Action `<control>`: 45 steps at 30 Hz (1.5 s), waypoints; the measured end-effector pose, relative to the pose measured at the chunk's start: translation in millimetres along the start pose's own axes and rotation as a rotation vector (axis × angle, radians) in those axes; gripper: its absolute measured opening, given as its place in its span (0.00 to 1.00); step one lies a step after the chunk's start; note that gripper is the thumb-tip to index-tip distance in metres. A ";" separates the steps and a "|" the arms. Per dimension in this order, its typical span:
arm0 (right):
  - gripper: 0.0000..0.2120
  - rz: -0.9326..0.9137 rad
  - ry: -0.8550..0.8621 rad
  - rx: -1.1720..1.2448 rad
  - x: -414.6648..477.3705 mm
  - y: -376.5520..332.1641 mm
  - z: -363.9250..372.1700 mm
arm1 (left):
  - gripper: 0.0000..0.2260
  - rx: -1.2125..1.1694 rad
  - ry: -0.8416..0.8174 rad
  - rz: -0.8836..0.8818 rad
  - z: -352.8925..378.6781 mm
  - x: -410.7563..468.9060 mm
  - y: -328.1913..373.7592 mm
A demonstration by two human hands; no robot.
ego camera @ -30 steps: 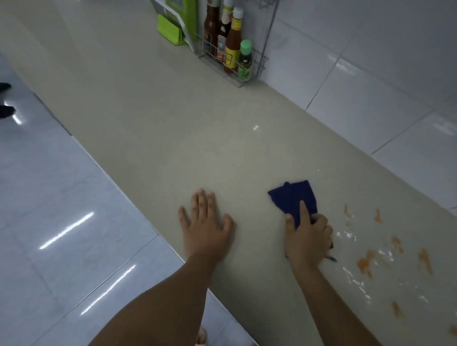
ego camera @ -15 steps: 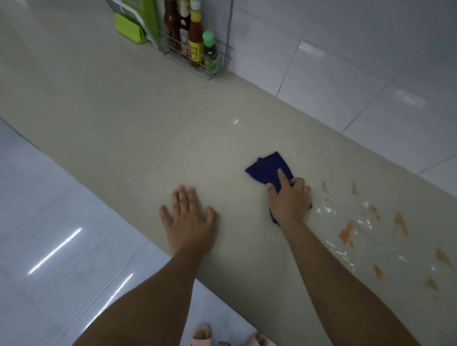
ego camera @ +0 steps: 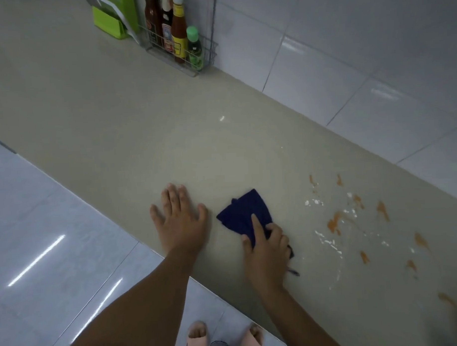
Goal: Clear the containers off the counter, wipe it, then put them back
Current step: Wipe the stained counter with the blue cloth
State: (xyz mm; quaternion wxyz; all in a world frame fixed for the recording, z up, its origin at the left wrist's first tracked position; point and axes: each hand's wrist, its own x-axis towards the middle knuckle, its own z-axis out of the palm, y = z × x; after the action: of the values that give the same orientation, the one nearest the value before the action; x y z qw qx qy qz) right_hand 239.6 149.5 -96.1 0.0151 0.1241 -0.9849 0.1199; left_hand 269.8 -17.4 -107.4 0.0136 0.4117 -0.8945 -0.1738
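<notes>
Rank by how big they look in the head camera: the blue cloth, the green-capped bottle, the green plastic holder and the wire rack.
1. wire rack
2. green plastic holder, partly cut off by the frame
3. blue cloth, partly under the right hand
4. green-capped bottle
The cloth lies nearer the camera, so its rank is unsure.

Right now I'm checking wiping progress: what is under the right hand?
The dark blue cloth, pressed to the counter by the right hand. Whether stains lie beneath it is hidden.

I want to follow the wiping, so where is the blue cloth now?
The blue cloth lies on the counter under the right hand, just right of the flat left hand and left of the orange stains.
</notes>
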 end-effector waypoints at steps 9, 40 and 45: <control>0.24 0.099 -0.052 0.035 68.6 35.9 -16.9 | 0.31 0.010 -0.029 -0.010 -1.7 1.7 0.3; 0.22 0.100 0.096 0.031 -4.0 78.1 -12.6 | 0.30 0.023 -0.026 -0.006 -3.3 -0.8 0.8; 0.20 0.017 0.136 -0.021 -66.6 96.5 -14.7 | 0.30 0.023 -0.032 0.007 -5.3 -3.1 -0.2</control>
State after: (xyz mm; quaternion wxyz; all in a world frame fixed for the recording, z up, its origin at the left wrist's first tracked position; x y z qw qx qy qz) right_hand 280.2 259.8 -108.2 0.0822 0.1070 -0.9838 0.1177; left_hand 272.9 -16.8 -102.2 -0.0050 0.4057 -0.8980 -0.1702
